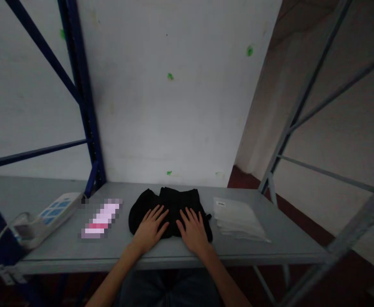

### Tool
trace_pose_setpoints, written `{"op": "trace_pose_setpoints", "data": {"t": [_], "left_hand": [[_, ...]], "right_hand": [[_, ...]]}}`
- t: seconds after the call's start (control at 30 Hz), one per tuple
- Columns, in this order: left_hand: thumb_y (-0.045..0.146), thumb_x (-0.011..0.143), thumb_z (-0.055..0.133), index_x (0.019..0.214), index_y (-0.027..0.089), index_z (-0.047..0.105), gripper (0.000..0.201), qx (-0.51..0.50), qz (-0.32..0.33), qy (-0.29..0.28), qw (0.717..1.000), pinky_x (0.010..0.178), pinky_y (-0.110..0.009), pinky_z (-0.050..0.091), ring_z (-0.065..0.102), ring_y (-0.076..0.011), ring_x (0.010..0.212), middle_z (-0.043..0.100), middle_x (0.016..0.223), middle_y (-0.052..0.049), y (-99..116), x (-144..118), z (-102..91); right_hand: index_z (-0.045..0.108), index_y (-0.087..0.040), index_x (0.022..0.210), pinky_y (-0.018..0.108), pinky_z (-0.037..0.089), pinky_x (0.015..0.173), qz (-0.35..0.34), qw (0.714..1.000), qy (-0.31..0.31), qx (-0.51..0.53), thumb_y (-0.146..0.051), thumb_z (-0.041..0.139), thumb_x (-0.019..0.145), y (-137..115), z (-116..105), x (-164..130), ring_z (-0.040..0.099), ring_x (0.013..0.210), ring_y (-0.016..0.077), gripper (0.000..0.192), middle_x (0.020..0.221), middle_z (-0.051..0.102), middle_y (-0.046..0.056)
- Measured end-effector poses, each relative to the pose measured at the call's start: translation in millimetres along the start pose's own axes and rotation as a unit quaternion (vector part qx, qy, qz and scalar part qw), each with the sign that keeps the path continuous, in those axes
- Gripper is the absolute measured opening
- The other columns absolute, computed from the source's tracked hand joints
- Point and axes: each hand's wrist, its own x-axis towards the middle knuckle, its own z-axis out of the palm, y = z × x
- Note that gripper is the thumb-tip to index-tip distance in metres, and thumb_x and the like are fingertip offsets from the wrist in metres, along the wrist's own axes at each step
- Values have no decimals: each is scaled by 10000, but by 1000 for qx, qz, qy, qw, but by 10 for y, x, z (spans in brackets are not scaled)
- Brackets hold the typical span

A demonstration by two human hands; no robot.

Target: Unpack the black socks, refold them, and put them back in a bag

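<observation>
A black cloth item (pixel 179 199), apparently a garment, lies bunched on the grey shelf top in front of me; its exact kind cannot be made out. My left hand (pixel 150 230) rests flat on its left part, fingers spread. On the right part lies my right hand (pixel 193 230), palm down with its fingers apart. Both palms press on the fabric without gripping it. Just right of the cloth is a stack of clear plastic bags (pixel 238 219) with a small white label on the top one.
A white power strip (pixel 57 213) with blue sockets and a cable sits at the left. Beside it lies a pixelated pink-white object (pixel 102 217). Blue rack posts (pixel 83 94) stand left, grey ones (pixel 297 111) right. A white wall panel (pixel 174 119) rises behind the shelf (pixel 289 238).
</observation>
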Motion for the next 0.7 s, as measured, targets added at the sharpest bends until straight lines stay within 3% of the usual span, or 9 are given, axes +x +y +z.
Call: {"op": "trace_pose_setpoints", "data": {"t": [0.7], "left_hand": [[495,1067,423,1556,310,475,526,17,-2,-12,1000,1195,-551,410,416,-290,1510,472,1616,-60,-19,-7,31]], "right_hand": [[472,-245,1571,578,200,1265,-11,1000,1,-2,-533,332,1079,22,53,-4,343,1541,320,587,1639,419,105]]}}
